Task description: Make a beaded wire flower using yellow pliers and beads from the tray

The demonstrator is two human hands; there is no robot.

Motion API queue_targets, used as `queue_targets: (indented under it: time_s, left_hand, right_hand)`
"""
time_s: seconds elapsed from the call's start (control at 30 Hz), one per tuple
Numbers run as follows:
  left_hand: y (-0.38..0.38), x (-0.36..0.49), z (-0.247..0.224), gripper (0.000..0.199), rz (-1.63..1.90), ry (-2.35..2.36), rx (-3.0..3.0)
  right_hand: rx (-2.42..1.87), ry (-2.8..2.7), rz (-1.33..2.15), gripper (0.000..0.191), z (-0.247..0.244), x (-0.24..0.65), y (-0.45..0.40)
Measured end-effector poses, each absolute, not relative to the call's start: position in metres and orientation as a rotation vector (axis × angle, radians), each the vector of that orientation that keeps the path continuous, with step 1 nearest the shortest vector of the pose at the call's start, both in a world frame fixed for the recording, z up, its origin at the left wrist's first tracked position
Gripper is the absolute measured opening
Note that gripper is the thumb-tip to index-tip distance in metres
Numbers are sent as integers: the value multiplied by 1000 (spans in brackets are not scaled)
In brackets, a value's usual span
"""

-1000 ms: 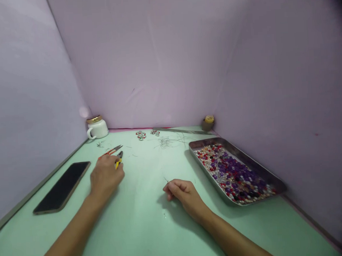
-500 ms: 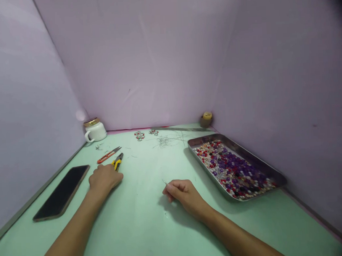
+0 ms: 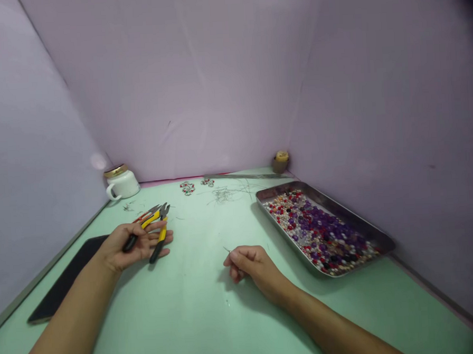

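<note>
Yellow pliers [image 3: 162,233], tips and long axis forward, left hand [image 3: 135,244] gripping; right hand [image 3: 252,267] pinching wire [image 3: 226,249]

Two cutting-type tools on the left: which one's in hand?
The yellow-and-black pliers: held in the left hand, handles spread. The red-handled snips lie on the table just beyond, partly hidden.
</note>
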State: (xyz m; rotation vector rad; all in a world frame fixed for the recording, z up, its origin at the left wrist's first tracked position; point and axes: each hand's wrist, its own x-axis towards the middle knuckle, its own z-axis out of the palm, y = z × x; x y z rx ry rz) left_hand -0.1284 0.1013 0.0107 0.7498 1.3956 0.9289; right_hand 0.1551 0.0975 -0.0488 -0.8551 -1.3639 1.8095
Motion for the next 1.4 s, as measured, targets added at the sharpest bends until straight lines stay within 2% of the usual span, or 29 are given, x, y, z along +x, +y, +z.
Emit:
queue_targets:
  time_s: [0.1,0.23,0.37,0.47,0.6,0.83,1.2,1.4]
  left_hand:
    - [90,-113,9,41,1051,1266,547]
    - [59,-75,6,41,1114,1267,575]
    - [32,-44,-10,51,1037,1139,621]
    - [26,-39,-30,48,964,1278,737]
    - [26,-43,-52,58,873,1343,897]
    - [17,-31,-55,60,840,1300,1014]
    - [13,-23,-49,41,766,1284,1345]
    - [13,-20,-41,39,760,1272,1302]
  right_hand:
    - [-865,-1316,1812,36,-47,155,98]
    - [-824,-1228,1818,34,-46,156,98]
    - [-804,-1163,1799,31,-45,155,98]
    - [-790,-1129,1745,28,-46,155,98]
    - [-758,-1093,1671,27,-46,153,94]
    - [-774,-1283,1443,30,-42,152,84]
    - [-840,-1424,1344,29,-44,154,84]
    - [-874,-1439,1321,30,-41,153,84]
